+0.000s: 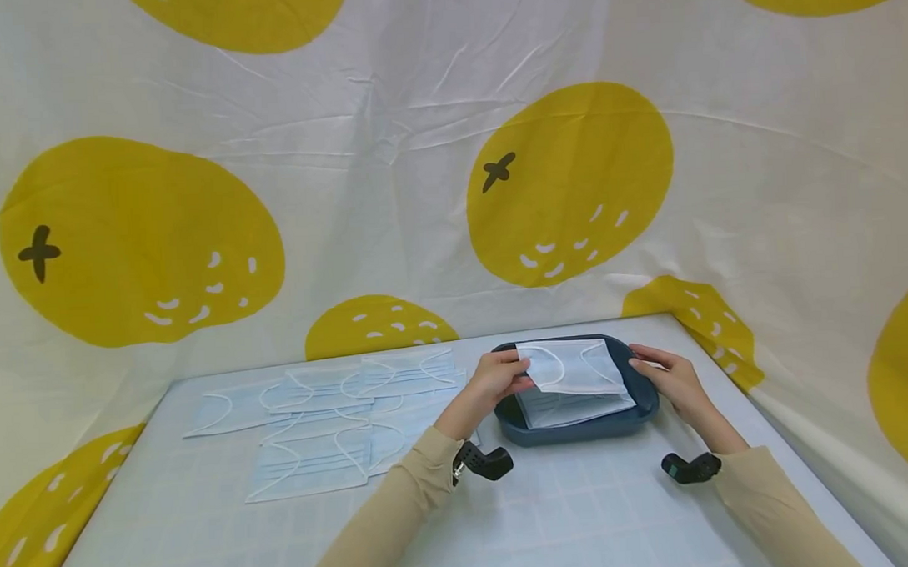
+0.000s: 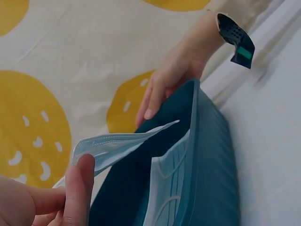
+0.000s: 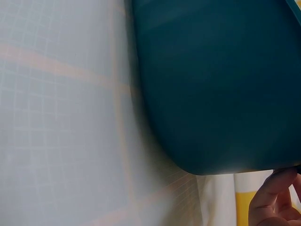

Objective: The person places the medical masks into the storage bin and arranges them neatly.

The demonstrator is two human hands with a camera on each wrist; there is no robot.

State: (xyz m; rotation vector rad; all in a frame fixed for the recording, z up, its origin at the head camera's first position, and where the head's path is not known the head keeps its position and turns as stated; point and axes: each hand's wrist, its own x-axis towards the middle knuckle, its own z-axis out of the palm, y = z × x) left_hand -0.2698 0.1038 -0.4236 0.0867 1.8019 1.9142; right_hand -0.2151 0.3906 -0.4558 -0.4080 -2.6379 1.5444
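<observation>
My left hand (image 1: 496,378) pinches a light blue face mask (image 1: 569,365) by its left edge between thumb and fingers. The mask is held tilted over a dark blue bin (image 1: 579,435), its far end dipping inside the bin in the left wrist view. Another face mask (image 2: 171,174) leans within the bin, partly covered from above by the held one. At the bin's right end, my right hand (image 1: 679,384) holds the rim, thumb and fingertips right at the edge. The right wrist view shows the bin's outer wall (image 3: 221,89) beside those fingers.
Several face masks (image 1: 318,463) with white ear loops lie overlapping on the white table (image 1: 537,522), left of the bin. A white curtain (image 1: 406,210) with yellow fruit prints hangs behind the table and along its sides.
</observation>
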